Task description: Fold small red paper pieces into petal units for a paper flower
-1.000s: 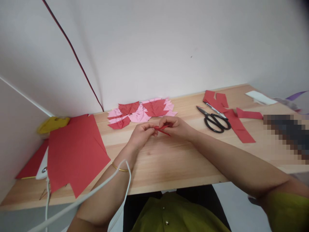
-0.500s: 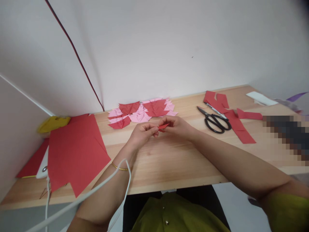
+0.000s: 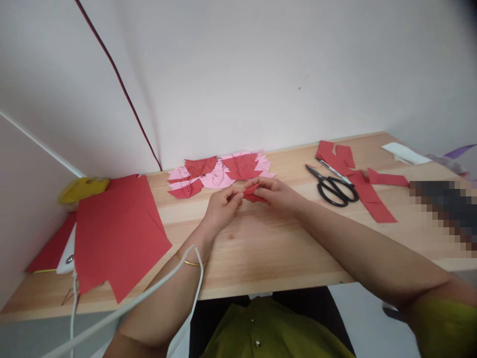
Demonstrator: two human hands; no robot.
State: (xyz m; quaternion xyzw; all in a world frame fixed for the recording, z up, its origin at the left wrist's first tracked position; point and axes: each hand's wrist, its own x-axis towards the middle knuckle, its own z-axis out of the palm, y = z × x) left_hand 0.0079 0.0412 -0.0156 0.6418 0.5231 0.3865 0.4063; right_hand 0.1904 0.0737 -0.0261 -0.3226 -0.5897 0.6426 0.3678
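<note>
Two hands pinching one small red paper piece

Both hands are meeting over the middle of the wooden table (image 3: 261, 253), fingers curled in. Left hand (image 3: 222, 205) is pinching the left end of a small folded red paper piece (image 3: 254, 194), and right hand (image 3: 278, 194) is gripping its right side between thumb and fingertips. The piece is sitting just above the tabletop, dead centre between the two hands; can't tell if it's touching the wood.

At 12 o'clock from the hands, a pile of folded pink and red paper shapes (image 3: 223, 171) is lying near the wall. At 3 o'clock, black scissors (image 3: 333, 186) are resting beside red paper strips (image 3: 368, 196), well apart from the hands. At 9 o'clock, big red paper sheets (image 3: 115, 233) are spreading over the left end of the table, with a yellow object (image 3: 84, 189) sitting behind them in the corner. A white cable (image 3: 149, 293) is looping across the left forearm, next to a thin gold bangle (image 3: 188, 261)
</note>
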